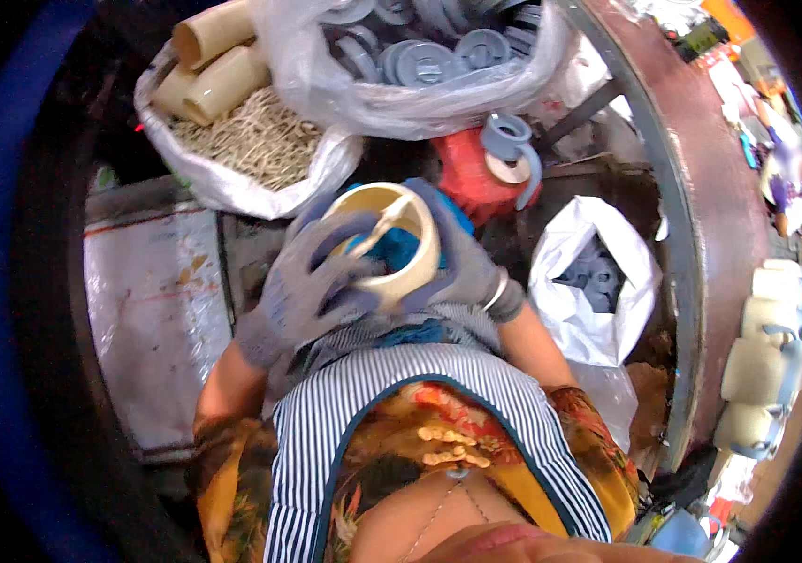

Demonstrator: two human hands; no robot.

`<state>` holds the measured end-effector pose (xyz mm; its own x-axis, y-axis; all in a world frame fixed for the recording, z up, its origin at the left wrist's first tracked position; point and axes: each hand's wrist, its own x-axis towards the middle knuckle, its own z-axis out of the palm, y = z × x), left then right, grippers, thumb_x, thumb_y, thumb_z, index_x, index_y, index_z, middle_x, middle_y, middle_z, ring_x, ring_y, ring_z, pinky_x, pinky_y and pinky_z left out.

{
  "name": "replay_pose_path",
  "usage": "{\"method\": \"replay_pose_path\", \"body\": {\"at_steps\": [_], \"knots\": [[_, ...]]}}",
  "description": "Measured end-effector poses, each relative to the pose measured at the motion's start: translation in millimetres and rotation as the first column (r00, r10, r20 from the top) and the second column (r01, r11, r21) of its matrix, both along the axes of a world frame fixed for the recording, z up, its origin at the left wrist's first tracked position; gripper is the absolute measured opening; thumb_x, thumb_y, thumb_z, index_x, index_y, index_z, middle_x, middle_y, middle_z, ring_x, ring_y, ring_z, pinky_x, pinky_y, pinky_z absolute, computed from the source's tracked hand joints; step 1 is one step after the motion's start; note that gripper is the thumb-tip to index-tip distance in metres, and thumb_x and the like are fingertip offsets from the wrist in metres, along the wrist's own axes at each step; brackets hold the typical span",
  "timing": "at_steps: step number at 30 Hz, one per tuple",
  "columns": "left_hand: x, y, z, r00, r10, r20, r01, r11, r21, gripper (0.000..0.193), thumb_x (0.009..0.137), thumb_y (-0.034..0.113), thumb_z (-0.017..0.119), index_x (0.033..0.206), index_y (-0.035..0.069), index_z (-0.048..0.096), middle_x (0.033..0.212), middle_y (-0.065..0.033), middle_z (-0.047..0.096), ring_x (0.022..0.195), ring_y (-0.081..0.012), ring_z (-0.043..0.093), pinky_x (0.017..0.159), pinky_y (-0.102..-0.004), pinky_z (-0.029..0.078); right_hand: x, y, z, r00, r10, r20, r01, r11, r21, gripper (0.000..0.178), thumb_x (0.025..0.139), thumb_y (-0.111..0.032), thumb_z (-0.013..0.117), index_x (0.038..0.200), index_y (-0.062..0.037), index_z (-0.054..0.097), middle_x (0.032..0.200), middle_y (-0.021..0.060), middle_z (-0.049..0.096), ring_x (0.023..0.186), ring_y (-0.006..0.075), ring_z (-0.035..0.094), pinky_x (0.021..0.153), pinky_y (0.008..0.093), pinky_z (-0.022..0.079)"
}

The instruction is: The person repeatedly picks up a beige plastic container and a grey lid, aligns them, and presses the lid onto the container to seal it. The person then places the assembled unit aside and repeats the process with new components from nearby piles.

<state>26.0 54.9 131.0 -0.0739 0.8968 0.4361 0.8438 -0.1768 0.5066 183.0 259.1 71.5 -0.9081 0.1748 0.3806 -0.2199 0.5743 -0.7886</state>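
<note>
A cream plastic cylinder [427,249] with an open top is in front of my waist, between my two hands in grey gloves. My right hand [462,258] is wrapped round its right side. On its left side, my left hand [316,277] grips it, with blurred fingers reaching over the rim. Across the opening slants a thin cream strip [387,223], its lower end close to my left fingers; whether they pinch it is unclear. Blue material shows inside the cylinder.
A white sack [222,192] at the far left holds cream strips [251,141] and cylinders. Grey lids [424,64] fill a clear bag behind. A grey handled ring [506,136] stands by something red. Right are a bag of grey parts [598,328], a table edge [678,188] and cream jugs [753,371].
</note>
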Motion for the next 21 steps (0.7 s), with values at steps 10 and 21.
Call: {"method": "replay_pose_path", "body": {"at_steps": [10,21], "knots": [[71,41,0,0.927,0.337,-0.166,-0.33,0.941,0.072,0.048,0.081,0.026,0.071,0.122,0.003,0.06,0.126,-0.0187,0.055,0.118,-0.0356,0.053,0.104,-0.0513,0.041,16,-37,-62,0.861,-0.499,-0.099,0.506,0.859,0.075,0.107,0.069,-0.04,0.084,0.148,0.0005,0.025,0.148,0.0253,0.035,0.134,0.0425,0.039,0.111,0.0497,0.032],[56,76,-35,0.854,0.443,-0.275,-0.445,0.894,0.057,0.052,0.084,0.031,0.066,0.126,0.002,0.056,0.126,-0.0194,0.054,0.119,-0.0375,0.049,0.106,-0.0554,0.034,6,-34,-70,0.88,-0.463,-0.105,0.474,0.852,0.221,0.096,0.077,-0.035,0.076,0.148,0.0003,0.022,0.147,0.0298,0.032,0.132,0.0505,0.037,0.109,0.0576,0.031]]}}
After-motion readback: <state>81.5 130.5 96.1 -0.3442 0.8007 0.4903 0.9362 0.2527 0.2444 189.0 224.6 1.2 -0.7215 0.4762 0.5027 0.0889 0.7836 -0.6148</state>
